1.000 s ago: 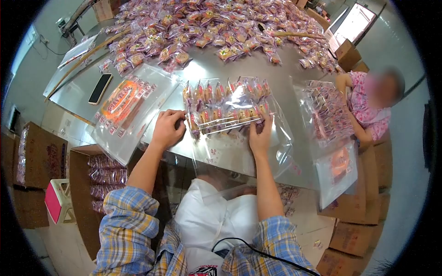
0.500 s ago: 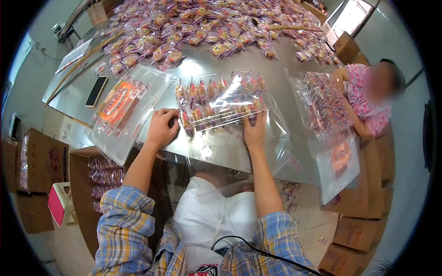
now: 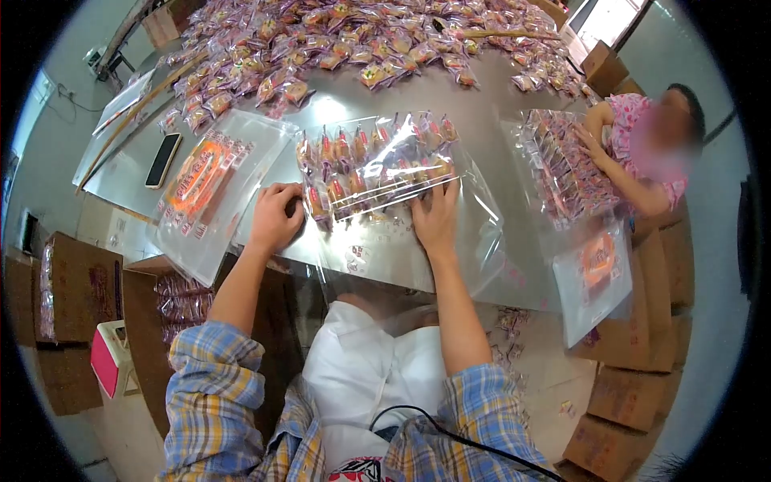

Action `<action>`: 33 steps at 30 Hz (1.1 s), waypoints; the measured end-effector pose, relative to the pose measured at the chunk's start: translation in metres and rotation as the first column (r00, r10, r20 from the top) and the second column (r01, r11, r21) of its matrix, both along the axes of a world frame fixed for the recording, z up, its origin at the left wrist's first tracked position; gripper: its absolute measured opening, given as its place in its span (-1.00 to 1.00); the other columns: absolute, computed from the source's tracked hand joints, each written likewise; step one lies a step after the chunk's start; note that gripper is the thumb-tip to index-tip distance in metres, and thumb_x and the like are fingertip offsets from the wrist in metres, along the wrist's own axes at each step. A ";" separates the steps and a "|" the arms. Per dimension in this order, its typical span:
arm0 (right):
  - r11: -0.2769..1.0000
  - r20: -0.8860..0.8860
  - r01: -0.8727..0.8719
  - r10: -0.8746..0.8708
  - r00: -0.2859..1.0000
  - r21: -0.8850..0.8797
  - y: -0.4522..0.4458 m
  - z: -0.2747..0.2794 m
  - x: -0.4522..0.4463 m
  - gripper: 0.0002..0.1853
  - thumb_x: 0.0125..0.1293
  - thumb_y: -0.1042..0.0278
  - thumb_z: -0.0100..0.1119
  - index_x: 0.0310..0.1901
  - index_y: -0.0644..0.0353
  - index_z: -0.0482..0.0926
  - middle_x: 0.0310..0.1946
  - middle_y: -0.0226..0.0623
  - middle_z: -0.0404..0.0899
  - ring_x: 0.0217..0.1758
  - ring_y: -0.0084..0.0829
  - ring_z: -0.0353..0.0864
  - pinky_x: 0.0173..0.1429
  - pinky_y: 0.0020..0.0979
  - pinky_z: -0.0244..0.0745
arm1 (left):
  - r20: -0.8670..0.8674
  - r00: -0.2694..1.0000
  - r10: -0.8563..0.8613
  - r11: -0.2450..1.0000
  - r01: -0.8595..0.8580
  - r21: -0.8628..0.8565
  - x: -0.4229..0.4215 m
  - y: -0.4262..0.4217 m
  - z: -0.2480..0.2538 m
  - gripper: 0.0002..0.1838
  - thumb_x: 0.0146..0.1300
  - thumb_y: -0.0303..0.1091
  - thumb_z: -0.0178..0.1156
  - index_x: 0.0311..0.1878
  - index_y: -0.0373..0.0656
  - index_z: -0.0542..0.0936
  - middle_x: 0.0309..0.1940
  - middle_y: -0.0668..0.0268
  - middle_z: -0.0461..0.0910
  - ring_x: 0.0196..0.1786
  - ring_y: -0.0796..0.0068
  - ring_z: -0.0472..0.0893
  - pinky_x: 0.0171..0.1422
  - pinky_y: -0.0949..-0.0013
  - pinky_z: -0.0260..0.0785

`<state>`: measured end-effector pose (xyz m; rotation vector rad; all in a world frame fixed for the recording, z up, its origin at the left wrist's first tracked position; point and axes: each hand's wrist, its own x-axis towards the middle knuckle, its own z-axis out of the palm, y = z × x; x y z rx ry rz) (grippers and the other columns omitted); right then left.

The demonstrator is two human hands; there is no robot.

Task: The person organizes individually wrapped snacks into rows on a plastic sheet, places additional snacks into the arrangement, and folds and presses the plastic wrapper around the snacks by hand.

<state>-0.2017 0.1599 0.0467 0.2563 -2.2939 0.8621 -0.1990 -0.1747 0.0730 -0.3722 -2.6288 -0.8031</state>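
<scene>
A large clear plastic bag (image 3: 478, 233) lies on the metal table in front of me. Inside it, several wrapped snack packets (image 3: 353, 153) stand in rows under glossy film. My left hand (image 3: 277, 217) is curled by the bag's near left corner; what its fingers hold, if anything, is hidden. At the near right side of the rows, my right hand (image 3: 436, 217) has its fingers closed against the film and packets. Its fingertips are partly hidden.
Loose wrapped packets (image 3: 321, 40) are heaped across the far side of the table (image 3: 321, 265). To the left are printed flat bags (image 3: 201, 177) and a phone (image 3: 164, 160). A co-worker's hand (image 3: 590, 146) rests on another filled bag (image 3: 554, 169) at right. Cardboard boxes (image 3: 626, 394) are stacked below.
My right hand has shifted slightly left along the packets, while my left hand stays by the corner. The co-worker's hand has come up onto the packets at right. The view has tilted slightly.
</scene>
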 end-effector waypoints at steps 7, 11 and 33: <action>0.860 0.020 -0.035 0.052 0.998 -0.509 0.008 -0.017 -0.013 -0.30 0.29 0.55 0.26 0.50 0.28 0.38 0.34 0.04 0.46 0.34 0.00 0.54 0.42 -0.17 0.46 | -0.003 1.000 -0.007 1.000 0.007 -0.006 -0.002 -0.002 -0.002 -0.76 0.26 -0.36 0.28 -0.02 -0.16 0.73 -0.03 0.17 0.74 0.09 0.03 0.62 0.32 0.11 0.42; 0.898 0.139 0.166 -0.119 0.983 -0.407 0.007 -0.002 -0.005 -0.48 0.36 0.56 0.23 0.36 0.27 0.51 0.19 0.06 0.57 0.26 0.09 0.59 0.36 -0.13 0.48 | 0.018 1.000 0.001 1.000 -0.001 -0.008 -0.003 -0.003 -0.004 -0.75 0.27 -0.36 0.28 -0.01 -0.15 0.74 -0.03 0.18 0.74 0.09 0.04 0.62 0.32 0.12 0.42; 0.995 0.141 0.073 -0.063 0.988 -0.068 0.013 0.012 0.016 -0.36 0.19 0.49 0.32 0.37 0.05 0.55 0.27 0.07 0.46 0.19 0.03 0.61 0.18 -0.12 0.60 | -0.227 0.961 0.160 0.955 -0.093 0.281 0.002 -0.015 -0.003 -0.83 0.30 -0.48 0.34 -0.05 -0.18 0.75 -0.17 0.20 0.74 -0.10 0.24 0.67 0.08 0.26 0.51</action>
